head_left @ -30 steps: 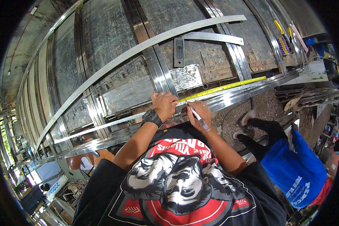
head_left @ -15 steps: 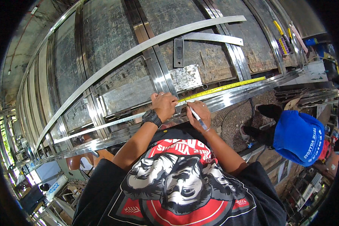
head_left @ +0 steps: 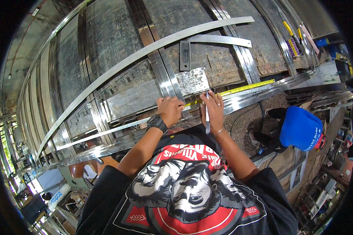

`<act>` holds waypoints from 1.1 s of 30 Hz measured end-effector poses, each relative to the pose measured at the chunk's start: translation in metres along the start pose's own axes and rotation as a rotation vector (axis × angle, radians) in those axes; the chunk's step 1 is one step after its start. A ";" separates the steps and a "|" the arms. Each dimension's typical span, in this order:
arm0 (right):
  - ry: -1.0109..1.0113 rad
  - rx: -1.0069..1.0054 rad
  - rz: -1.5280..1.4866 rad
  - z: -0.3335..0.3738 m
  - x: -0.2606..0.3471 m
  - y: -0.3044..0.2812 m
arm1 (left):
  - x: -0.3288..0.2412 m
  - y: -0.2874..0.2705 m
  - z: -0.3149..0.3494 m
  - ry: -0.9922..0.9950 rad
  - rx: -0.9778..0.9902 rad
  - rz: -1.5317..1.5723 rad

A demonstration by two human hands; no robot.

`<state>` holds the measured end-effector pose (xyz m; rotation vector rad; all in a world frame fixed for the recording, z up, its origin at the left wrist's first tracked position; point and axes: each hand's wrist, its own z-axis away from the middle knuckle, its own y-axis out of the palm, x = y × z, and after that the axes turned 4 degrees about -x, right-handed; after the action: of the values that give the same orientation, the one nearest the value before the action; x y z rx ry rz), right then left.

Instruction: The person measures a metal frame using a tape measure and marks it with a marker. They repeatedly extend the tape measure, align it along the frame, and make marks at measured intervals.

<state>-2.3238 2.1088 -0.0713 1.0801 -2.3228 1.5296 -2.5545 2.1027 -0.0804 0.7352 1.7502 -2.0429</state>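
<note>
A yellow measuring tape (head_left: 247,87) is stretched along the shiny metal bars (head_left: 239,102) at the near edge of the bench. My left hand (head_left: 171,110), with a black watch on its wrist, pinches the tape and presses it down near one of the crossing bars. To its right, my right hand (head_left: 213,109) reaches over the tape with its fingers pointing away from me. A white pen (head_left: 207,119) is tucked in that hand, its lower end toward my wrist. My right fingertips are close to a small dark ring at the tape's far side.
A long flat metal strip (head_left: 145,49) lies across the bench, with a try square (head_left: 185,56) beyond my hands. Yellow-handled tools (head_left: 288,28) rest at the far right. A person in a blue top (head_left: 301,127) is bent low on the right, beside the bench.
My right hand has moved forward from beside my left hand onto the tape, and the pen has swung upright. My left hand stays put. The person in blue has shifted left and lower.
</note>
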 end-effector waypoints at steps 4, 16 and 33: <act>0.045 0.143 0.009 -0.011 -0.021 0.006 | 0.005 0.005 0.003 0.051 -0.064 0.002; -0.019 0.134 -0.065 -0.013 -0.019 0.010 | -0.003 -0.008 0.050 -0.109 -0.209 -0.188; 0.064 0.283 -0.135 -0.016 -0.048 0.020 | 0.105 -0.079 0.069 -0.160 0.092 -0.053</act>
<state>-2.3058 2.1502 -0.1019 1.2018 -1.9885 1.8484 -2.6947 2.0561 -0.0723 0.5406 1.6124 -2.1653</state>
